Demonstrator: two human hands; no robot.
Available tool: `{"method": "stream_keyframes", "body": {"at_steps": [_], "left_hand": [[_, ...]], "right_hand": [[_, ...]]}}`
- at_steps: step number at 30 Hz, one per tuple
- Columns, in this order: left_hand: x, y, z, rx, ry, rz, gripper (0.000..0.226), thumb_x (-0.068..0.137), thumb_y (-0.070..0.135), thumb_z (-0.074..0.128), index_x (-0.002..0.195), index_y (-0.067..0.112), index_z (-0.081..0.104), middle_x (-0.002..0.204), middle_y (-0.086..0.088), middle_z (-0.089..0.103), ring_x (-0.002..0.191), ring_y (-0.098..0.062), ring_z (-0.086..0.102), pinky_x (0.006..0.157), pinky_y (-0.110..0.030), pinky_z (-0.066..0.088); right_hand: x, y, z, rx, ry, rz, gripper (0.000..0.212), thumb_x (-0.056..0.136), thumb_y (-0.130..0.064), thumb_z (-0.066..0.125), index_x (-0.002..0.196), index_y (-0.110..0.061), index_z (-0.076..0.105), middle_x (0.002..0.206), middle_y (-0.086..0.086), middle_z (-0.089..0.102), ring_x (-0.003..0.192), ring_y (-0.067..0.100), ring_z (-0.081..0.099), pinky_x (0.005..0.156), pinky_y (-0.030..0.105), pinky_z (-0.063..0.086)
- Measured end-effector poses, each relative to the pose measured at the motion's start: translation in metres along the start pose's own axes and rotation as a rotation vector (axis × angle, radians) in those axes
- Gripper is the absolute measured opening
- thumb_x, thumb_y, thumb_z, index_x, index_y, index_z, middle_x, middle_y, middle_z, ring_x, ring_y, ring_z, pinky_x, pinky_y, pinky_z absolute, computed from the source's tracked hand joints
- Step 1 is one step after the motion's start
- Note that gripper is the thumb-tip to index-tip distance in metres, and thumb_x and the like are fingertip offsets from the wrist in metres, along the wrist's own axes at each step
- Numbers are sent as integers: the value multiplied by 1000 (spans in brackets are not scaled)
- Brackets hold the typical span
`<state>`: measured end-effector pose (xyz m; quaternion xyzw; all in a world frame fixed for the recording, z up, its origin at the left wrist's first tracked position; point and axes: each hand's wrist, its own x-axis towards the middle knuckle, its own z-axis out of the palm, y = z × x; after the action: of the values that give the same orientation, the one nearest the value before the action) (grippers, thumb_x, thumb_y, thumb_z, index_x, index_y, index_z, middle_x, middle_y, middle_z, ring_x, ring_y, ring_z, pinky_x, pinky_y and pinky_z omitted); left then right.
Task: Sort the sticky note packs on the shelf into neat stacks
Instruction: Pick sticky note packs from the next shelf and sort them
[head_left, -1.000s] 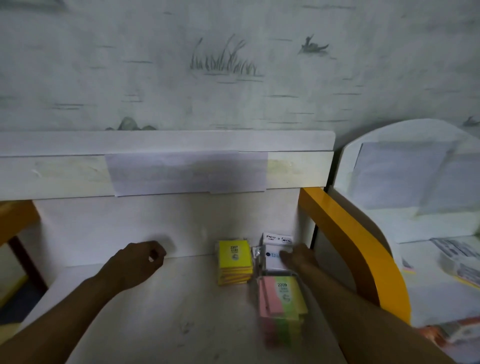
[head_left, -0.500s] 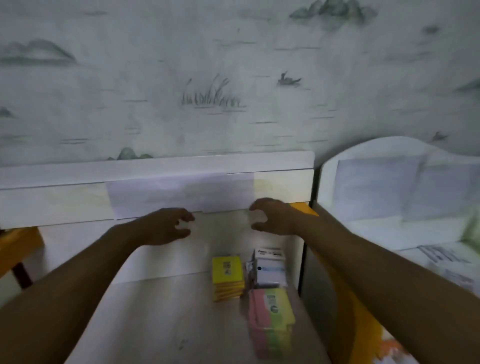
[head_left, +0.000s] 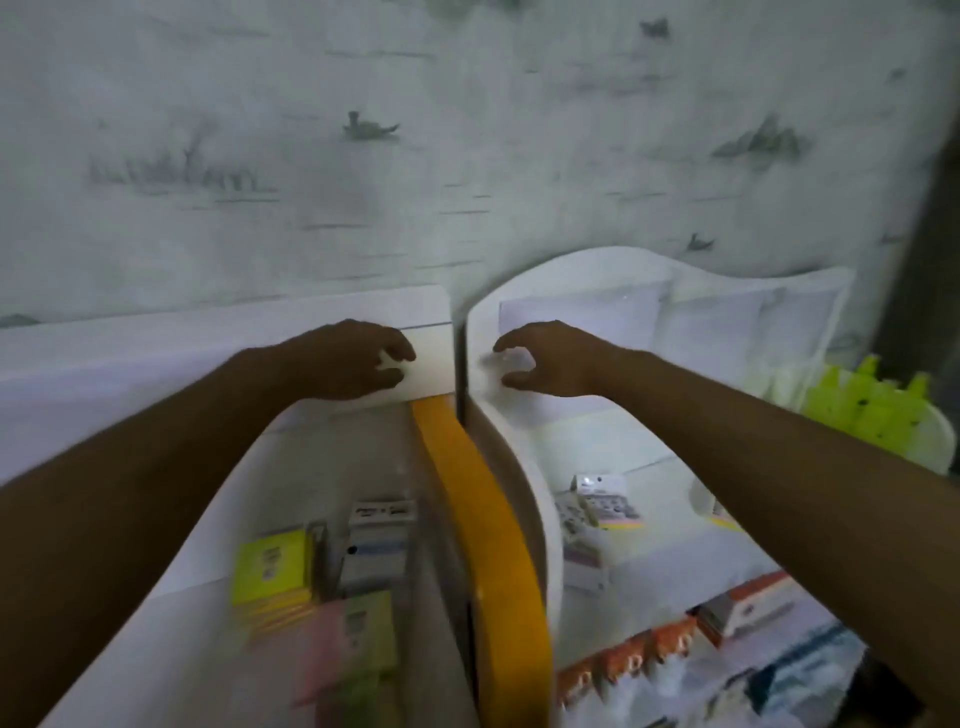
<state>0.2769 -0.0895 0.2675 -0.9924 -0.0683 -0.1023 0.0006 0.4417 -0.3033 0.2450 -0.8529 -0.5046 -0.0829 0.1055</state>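
Yellow pack stack (head_left: 272, 577) at 7 o'clock on the shelf (head_left: 171, 644), white pack (head_left: 376, 545) beside it, pink-green stack (head_left: 345, 639) in front. Probably light, slick-wrapped; pinch by side edges. Left hand (head_left: 348, 361) and right hand (head_left: 550, 358), raised near 12, loosely curled, empty.

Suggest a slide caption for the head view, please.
Both hands, left and right, raised empty above stacked sticky note packs.

patterned wallpaper (head_left: 311, 156) behind, yellow curved divider (head_left: 488, 545), green spiky item (head_left: 872, 410) right.
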Motion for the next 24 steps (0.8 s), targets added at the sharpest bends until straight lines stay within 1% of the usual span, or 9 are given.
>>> {"method": "stream_keyframes", "body": {"at_steps": [3, 6, 9, 11, 13, 16, 20, 21, 24], "left_hand": [[43, 49, 22, -30, -14, 40, 34, 90, 32, 60, 123, 26, 58, 124, 3, 61, 104, -15, 59, 90, -27, 46], [89, 100, 48, -44, -102, 55, 34, 91, 35, 57, 124, 28, 56, 125, 6, 60, 103, -13, 59, 92, -29, 48], [128, 147, 73, -10, -173, 40, 32, 92, 36, 56, 124, 29, 56, 126, 7, 59, 102, -10, 57, 90, -23, 46], [148, 174, 90, 21, -214, 19, 33, 93, 35, 55, 125, 28, 56, 126, 8, 59, 105, -11, 57, 93, -24, 45], [164, 197, 110, 33, -262, 2, 33, 93, 35, 55, 125, 27, 56, 126, 6, 59, 105, -11, 57, 91, -24, 44], [177, 221, 151, 37, -362, -39, 34, 94, 38, 52, 126, 27, 54, 128, 4, 58, 108, -12, 56, 91, -26, 43], [178, 253, 211, 138, -533, -135, 43, 95, 43, 47, 134, 26, 48, 141, 0, 49, 127, -20, 47, 103, -31, 37], [176, 259, 224, 142, -582, -161, 45, 95, 43, 46, 136, 25, 46, 144, -3, 46, 130, -21, 45, 105, -32, 36], [177, 273, 252, 117, -629, -204, 51, 95, 49, 40, 137, 20, 47, 144, -7, 46, 130, -23, 46, 106, -31, 35]], "right_hand": [[-7, 55, 8, 29, -15, 3, 53, 89, -40, 61, 138, -24, 48, 145, -1, 48, 133, 20, 44, 111, 35, 35], [-14, 113, 21, 82, -33, -2, 53, 89, -40, 62, 137, -23, 49, 143, 0, 50, 131, 19, 46, 110, 36, 37], [-25, 168, 41, 155, -66, -3, 54, 88, -41, 62, 137, -23, 50, 140, 1, 53, 129, 19, 48, 109, 37, 39], [-33, 201, 54, 183, -90, -1, 53, 88, -42, 62, 136, -23, 51, 140, 1, 53, 128, 18, 49, 109, 36, 39], [-42, 233, 66, 210, -104, 7, 51, 88, -41, 62, 134, -23, 52, 138, 0, 55, 125, 18, 52, 107, 34, 41], [-61, 276, 86, 254, -135, 68, 48, 89, -39, 62, 133, -21, 54, 134, 1, 57, 116, 19, 56, 98, 28, 42], [-94, 326, 124, 257, -242, 218, 43, 90, -38, 60, 130, -21, 54, 130, 2, 59, 120, 18, 54, 98, 29, 43], [-102, 337, 133, 260, -261, 264, 42, 90, -39, 59, 128, -21, 55, 129, 3, 59, 120, 19, 54, 99, 30, 44], [-127, 356, 154, 250, -278, 376, 43, 89, -47, 58, 124, -21, 58, 123, 5, 62, 119, 20, 55, 98, 31, 46]]}}
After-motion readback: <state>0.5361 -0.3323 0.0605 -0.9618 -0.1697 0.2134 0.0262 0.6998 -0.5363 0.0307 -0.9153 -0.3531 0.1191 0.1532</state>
